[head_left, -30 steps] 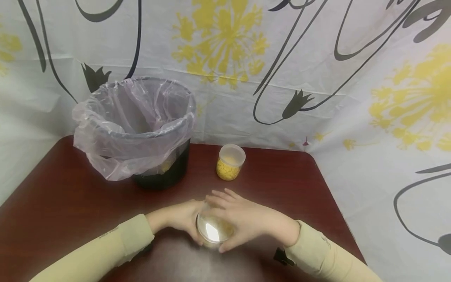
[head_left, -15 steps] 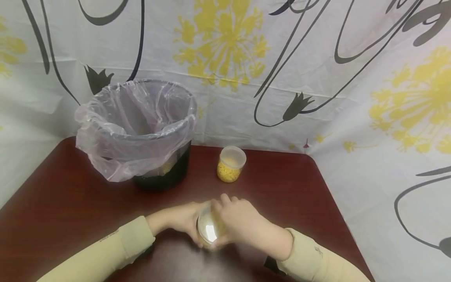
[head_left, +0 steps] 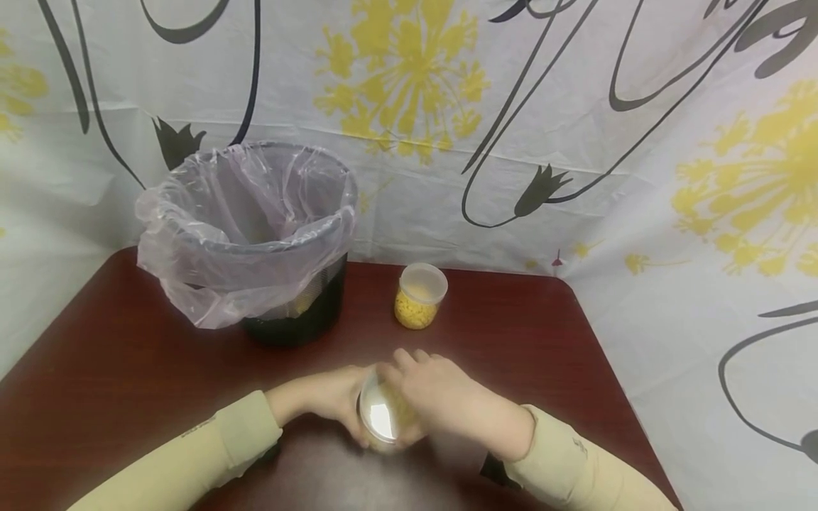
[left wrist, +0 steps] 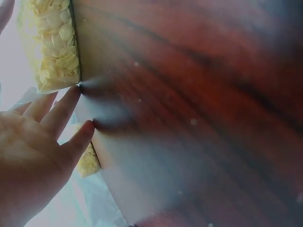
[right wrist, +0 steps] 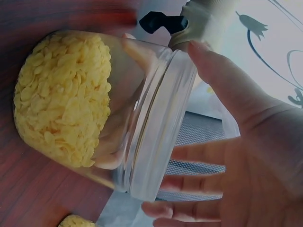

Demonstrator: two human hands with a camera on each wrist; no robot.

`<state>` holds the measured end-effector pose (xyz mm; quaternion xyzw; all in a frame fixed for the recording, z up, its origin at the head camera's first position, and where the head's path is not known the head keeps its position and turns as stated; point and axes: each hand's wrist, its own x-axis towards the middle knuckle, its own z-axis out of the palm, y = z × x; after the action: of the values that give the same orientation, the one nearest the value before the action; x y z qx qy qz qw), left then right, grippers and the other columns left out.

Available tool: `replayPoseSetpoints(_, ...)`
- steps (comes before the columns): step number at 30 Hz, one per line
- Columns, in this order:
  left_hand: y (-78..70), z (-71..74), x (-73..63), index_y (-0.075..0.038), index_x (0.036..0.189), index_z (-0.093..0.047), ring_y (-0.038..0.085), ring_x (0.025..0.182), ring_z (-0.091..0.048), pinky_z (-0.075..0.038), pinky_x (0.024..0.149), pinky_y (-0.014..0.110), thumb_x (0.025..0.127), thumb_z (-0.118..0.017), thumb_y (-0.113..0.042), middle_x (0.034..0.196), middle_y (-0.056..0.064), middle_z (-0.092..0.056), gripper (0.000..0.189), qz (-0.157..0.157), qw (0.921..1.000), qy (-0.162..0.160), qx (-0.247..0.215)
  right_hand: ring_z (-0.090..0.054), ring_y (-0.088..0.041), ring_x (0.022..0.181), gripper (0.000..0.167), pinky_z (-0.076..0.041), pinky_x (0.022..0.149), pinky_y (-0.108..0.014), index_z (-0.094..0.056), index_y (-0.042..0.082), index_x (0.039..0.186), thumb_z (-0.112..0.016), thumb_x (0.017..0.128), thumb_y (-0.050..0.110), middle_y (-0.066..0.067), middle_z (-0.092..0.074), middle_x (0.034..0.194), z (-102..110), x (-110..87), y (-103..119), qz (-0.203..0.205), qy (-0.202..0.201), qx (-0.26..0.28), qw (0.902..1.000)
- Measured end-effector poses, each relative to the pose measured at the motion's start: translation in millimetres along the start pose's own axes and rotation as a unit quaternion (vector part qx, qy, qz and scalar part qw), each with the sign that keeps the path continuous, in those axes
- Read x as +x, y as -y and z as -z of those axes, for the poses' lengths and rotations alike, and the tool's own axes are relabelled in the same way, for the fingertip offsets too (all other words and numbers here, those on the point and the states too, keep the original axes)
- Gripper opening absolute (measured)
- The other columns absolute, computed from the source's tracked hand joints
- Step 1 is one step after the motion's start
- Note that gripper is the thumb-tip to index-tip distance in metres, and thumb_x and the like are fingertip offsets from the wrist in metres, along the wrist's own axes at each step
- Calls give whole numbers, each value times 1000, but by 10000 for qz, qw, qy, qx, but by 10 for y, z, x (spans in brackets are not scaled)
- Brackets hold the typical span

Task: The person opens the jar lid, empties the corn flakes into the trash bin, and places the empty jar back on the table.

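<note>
A clear jar, partly filled with yellow flakes and topped by a translucent lid, stands on the dark red table. My left hand holds its side; in the left wrist view, fingertips reach the jar's base. Through the clear wall in the right wrist view, parts of that hand show behind the jar. My right hand grips the lid from the right, with the thumb at one edge of the rim and the other fingers round the opposite side. Its palm is off the lid's top.
A second lidded jar of yellow flakes stands farther back on the table. Left of it is a black mesh bin lined with a pinkish plastic bag. A patterned white curtain hangs behind.
My right hand's fingers, stretched over the lid a second ago, have curled in and the wrist has turned. The left hand and the jar have stayed almost in place.
</note>
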<state>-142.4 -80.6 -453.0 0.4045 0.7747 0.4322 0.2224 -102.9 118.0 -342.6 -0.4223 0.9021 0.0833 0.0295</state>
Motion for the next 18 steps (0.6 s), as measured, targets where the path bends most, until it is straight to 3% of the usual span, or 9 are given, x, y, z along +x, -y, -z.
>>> replayPoseSetpoints(12, -16, -11, 8, -17, 132, -43, 9, 106, -54, -42, 96, 29, 52, -93, -20, 114, -7, -58, 94, -112, 9997, 10, -217, -50, -18, 101, 89, -48, 82, -35, -51, 26, 132, -88, 53, 48, 6, -49, 120, 18, 3, -108, 326, 362, 600, 9970)
replayPoseSetpoints(18, -12, -13, 4, -18, 131, -42, 9, 107, -54, -41, 97, 29, 53, -93, -22, 116, -7, -57, 94, -110, 9997, 11, -219, -48, -18, 104, 92, -46, 84, -36, -50, 28, 134, -91, 53, 42, 7, -47, 126, 43, 17, -115, 401, 517, 837, 9943)
